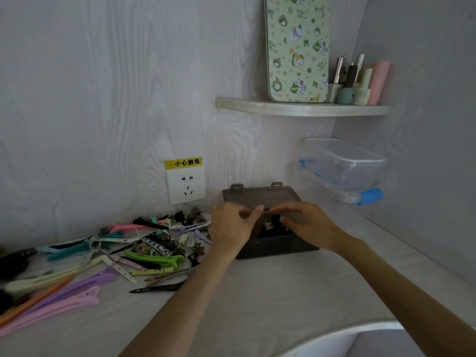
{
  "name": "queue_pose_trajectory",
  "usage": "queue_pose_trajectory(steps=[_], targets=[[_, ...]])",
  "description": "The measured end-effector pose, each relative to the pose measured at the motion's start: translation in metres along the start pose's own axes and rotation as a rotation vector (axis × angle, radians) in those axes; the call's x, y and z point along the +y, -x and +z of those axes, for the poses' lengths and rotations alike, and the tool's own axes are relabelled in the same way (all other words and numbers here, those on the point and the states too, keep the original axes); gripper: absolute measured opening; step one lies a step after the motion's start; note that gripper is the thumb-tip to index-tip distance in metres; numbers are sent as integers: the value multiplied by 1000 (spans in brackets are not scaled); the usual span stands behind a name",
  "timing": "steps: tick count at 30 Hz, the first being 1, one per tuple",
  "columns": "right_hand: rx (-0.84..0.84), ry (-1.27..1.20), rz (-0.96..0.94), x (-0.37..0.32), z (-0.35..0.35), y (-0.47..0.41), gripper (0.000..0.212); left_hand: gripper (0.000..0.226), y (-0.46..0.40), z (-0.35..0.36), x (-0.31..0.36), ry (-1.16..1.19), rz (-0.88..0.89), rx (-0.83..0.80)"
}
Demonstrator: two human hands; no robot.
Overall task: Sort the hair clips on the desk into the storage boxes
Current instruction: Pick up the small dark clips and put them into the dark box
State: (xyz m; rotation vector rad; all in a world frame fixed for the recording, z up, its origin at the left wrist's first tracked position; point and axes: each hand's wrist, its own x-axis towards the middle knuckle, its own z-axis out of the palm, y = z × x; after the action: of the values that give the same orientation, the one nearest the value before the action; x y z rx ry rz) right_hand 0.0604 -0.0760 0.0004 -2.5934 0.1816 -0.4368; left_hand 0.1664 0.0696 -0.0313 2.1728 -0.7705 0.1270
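A dark smoky storage box (278, 247) stands on the desk with its lid (260, 195) tipped back against the wall. Small dark and cream clips (269, 225) lie inside it. My left hand (231, 225) and my right hand (306, 225) hover over the box and pinch a thin dark hair clip (266, 210) between their fingertips. A pile of hair clips (144, 243) in many colours spreads over the desk to the left. A clear storage box (345, 163) with blue latches sits at the back right, lid on.
A wall socket (186, 185) with a yellow warning label is behind the pile. A corner shelf (301, 109) above holds a green patterned case and several nail polish bottles. The wall closes in on the right. A pale curved edge (360, 333) shows at bottom right.
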Motion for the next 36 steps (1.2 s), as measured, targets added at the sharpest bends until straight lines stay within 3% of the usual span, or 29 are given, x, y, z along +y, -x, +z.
queue_pose_trajectory(steps=[2,5,9,11,13,16,19,25,29,31,34,36], targets=[[78,5,3,-4,2,0,29,41,0,-25,-3,79,-23,28],[137,4,-48,-24,7,-11,28,27,-5,-68,-32,-26,-24,75],[25,51,-132,-64,30,-45,35,30,-1,-94,-70,-202,-55,-335],[-61,181,-158,-84,50,-67,41,29,1,-99,-84,-282,-67,-400],[-145,402,-142,-102,68,-84,43,22,1,-105,-94,-288,-81,-358],[-253,749,-44,-125,90,-101,30,20,-1,-117,-107,-274,-134,-372],[-306,866,56,-124,106,-115,27,17,-5,-124,-116,-257,-173,-418],[-200,730,122,-117,106,-119,28,20,-7,-131,-119,-225,-191,-448],[-43,486,110,-116,78,-101,24,25,2,-138,-100,-361,-180,-349],[-47,410,99,-117,70,-84,24,22,5,-137,-83,-356,-114,-311],[-142,403,93,-124,88,-57,24,27,9,-129,-60,-278,-46,-513],[-99,395,51,-123,103,-45,22,28,11,-119,-55,-336,-20,-589]])
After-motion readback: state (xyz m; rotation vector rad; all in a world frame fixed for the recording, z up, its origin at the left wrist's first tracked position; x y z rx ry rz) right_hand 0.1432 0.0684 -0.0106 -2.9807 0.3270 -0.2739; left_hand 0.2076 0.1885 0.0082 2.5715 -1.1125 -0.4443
